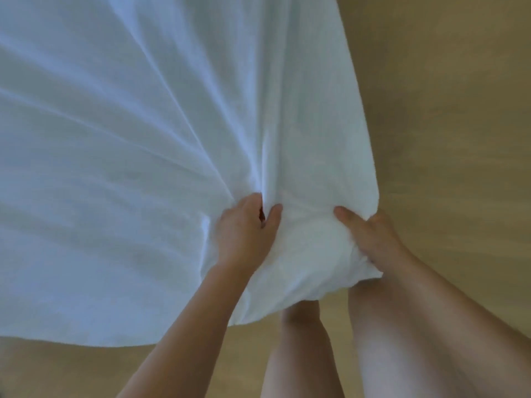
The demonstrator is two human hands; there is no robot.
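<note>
A large white sheet (120, 145) fills most of the head view, spread out and stretched, with long creases running toward my hands. My left hand (247, 228) grips a bunched fold of the sheet near its lower right corner, thumb on top and fingers tucked into the cloth. Just to the right, my right hand (367, 234) clutches the corner itself, thumb over the fabric and the other fingers hidden beneath it. A wad of cloth bulges between the two hands.
A tan wooden floor (448, 110) shows to the right of the sheet and below it. My bare legs (382, 340) stand at the bottom right, directly under the held corner.
</note>
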